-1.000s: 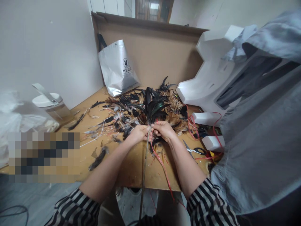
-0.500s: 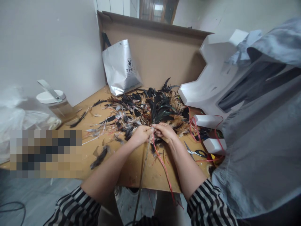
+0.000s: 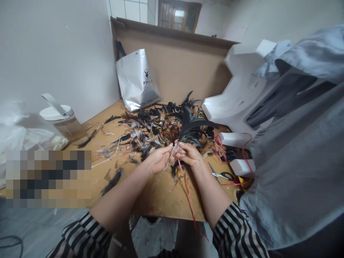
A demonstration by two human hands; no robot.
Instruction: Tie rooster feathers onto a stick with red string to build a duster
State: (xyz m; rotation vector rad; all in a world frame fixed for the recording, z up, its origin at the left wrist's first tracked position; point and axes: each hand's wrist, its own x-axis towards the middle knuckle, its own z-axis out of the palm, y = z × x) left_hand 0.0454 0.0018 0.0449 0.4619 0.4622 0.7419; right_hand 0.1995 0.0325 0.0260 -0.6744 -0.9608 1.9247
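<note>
Above the table's middle, my left hand [image 3: 160, 158] and my right hand [image 3: 189, 154] meet, both closed with fingertips pinched around the base of a bunch of feathers [image 3: 194, 125]. Its long black feathers curve up and to the right. From between the hands a thin stick [image 3: 164, 169], smeared by motion, slants down to the left. Red string [image 3: 190, 195] hangs from beside my right fingers past the table edge. Just behind the hands lies a heap of loose brown and black feathers [image 3: 150, 125]. What exactly each fingertip presses on is partly hidden.
Scissors [image 3: 221, 175] lie to the right near white foam blocks [image 3: 242, 167] and more red string. A silver bag [image 3: 137, 80] leans at the back against cardboard [image 3: 177, 61]. On the left stand a lidded container [image 3: 67, 123] and a plastic bag [image 3: 29, 138]. Grey cloth [image 3: 290, 161] hangs at right.
The black feathers have tipped over to the right. The stick's lower end, earlier reaching down past the table edge, now slants more and blurs out above the tabletop. Both hands stay almost in place.
</note>
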